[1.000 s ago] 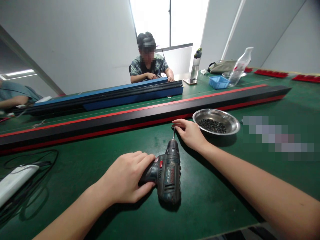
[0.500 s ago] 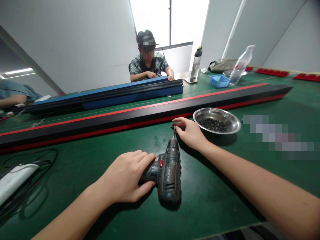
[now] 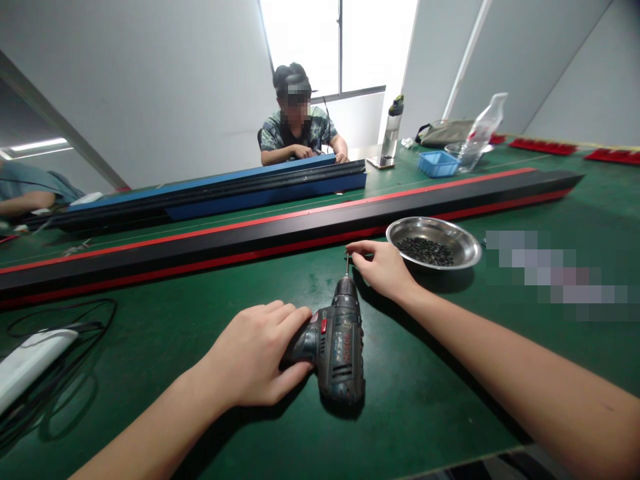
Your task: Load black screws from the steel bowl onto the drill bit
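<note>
My left hand (image 3: 265,353) is wrapped round the handle of a black cordless drill (image 3: 343,353), which lies low over the green table with its bit pointing away from me. At the tip of the drill's bit (image 3: 347,265), the thumb and index finger of my right hand (image 3: 383,267) are pinched together. Whatever sits between those fingertips is too small to make out. Just right of that hand stands a steel bowl (image 3: 470,252) with many small black pieces (image 3: 427,251), which look like screws. Beyond both hands a long black and red bar (image 3: 280,230) crosses the table (image 3: 190,333).
Across the table a person (image 3: 300,133) works at long blue and black bars (image 3: 265,190). A blue basket (image 3: 439,164), a clear plastic bottle (image 3: 483,133) and a drinking bottle (image 3: 393,133) stand at the back right. Cables loop around a white power strip (image 3: 37,360) at left.
The index finger of my right hand has curled down and closed against the thumb at the bit's tip. The drill and my left hand have barely shifted.
</note>
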A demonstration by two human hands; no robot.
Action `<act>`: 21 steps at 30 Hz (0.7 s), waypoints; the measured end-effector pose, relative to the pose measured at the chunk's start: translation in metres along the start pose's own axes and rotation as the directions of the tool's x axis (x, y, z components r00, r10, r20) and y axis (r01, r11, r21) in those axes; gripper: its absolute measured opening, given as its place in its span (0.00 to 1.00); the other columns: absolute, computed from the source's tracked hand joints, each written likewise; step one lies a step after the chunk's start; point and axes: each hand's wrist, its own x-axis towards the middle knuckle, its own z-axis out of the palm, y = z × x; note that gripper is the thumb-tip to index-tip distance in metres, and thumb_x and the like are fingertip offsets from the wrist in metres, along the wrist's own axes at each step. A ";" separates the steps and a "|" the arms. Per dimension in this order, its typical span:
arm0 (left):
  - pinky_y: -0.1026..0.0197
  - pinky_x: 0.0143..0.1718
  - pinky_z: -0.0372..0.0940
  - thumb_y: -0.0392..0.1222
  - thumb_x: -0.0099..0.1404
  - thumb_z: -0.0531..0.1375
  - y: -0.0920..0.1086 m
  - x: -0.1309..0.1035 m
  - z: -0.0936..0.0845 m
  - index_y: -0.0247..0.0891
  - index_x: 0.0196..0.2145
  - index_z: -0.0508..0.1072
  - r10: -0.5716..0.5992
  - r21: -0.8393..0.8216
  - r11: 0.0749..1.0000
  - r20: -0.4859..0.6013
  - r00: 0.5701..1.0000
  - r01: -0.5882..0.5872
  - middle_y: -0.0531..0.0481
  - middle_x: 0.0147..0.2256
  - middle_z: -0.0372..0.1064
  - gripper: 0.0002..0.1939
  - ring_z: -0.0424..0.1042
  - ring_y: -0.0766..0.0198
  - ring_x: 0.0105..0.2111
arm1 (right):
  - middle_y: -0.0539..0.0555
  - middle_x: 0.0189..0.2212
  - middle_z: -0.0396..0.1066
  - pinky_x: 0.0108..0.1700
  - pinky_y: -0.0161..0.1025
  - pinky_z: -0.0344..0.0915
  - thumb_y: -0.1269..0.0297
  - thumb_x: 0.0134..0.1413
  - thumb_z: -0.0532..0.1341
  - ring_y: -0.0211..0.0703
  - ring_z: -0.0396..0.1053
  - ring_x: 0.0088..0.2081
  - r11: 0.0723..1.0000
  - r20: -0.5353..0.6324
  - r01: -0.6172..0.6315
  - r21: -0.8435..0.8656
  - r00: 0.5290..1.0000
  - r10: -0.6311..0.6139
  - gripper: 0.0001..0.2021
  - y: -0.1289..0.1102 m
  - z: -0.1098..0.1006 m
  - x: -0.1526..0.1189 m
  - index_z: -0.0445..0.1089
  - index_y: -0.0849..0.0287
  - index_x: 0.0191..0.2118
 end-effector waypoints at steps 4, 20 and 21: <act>0.46 0.46 0.69 0.51 0.67 0.61 0.003 0.000 0.005 0.41 0.57 0.67 -0.050 0.004 0.999 -0.028 0.998 0.050 0.44 0.45 0.74 0.24 0.73 0.48 0.44 | 0.58 0.44 0.83 0.54 0.47 0.74 0.70 0.59 0.62 0.50 0.81 0.45 1.000 -0.043 -0.022 -0.018 0.999 0.021 0.13 0.000 0.002 0.000 0.82 0.60 0.46; 0.48 0.44 0.69 0.51 0.71 0.58 0.002 0.005 0.014 0.42 0.58 0.67 -0.192 0.138 0.968 -0.142 0.971 0.211 0.44 0.46 0.74 0.21 0.74 0.48 0.45 | 0.57 0.45 0.82 0.52 0.44 0.73 0.69 0.62 0.63 0.48 0.80 0.45 0.997 0.022 -0.011 -0.080 1.000 0.012 0.13 -0.007 0.003 -0.005 0.80 0.60 0.49; 0.48 0.44 0.69 0.51 0.72 0.58 0.002 0.005 0.014 0.41 0.57 0.67 -0.188 0.137 0.969 -0.143 0.972 0.208 0.44 0.46 0.74 0.21 0.74 0.48 0.45 | 0.57 0.45 0.82 0.52 0.44 0.73 0.69 0.62 0.63 0.48 0.80 0.45 0.997 0.023 -0.010 -0.081 1.000 0.012 0.13 -0.007 0.003 -0.005 0.80 0.60 0.49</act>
